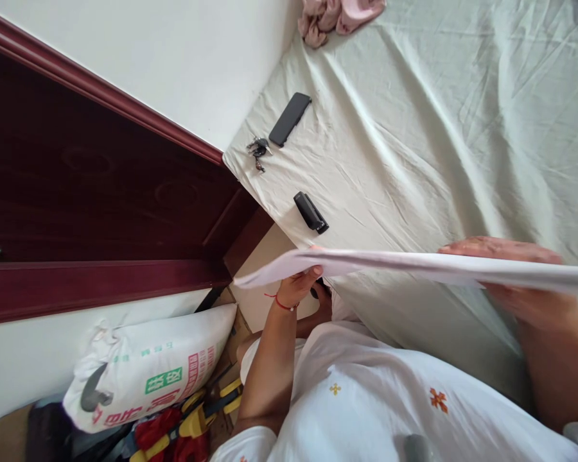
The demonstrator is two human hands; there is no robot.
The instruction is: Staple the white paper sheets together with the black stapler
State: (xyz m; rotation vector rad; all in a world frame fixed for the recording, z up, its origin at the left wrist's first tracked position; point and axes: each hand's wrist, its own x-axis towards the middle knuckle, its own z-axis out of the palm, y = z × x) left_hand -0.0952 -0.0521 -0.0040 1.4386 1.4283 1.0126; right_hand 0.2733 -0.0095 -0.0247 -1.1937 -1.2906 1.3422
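Observation:
White paper (390, 264), seen almost edge-on, stretches across the view in front of my body, its left end bending downward. My left hand (298, 285), with a red string on the wrist, grips it near that end, thumb on the near side. Toward the other end my right hand (525, 276) is closed around the paper, fingers showing behind it and the rest of the hand below. I cannot tell how many sheets there are. Beyond the left hand a black stapler (311, 212) lies on the bed, apart from the paper.
A pale green sheet (414, 160) covers the bed. Keys (259, 151) and a flat black phone-like object (290, 120) lie near its left edge, with pink cloth (340, 19) farther back. At left are a dark red door (101, 160) and a full white sack (158, 359).

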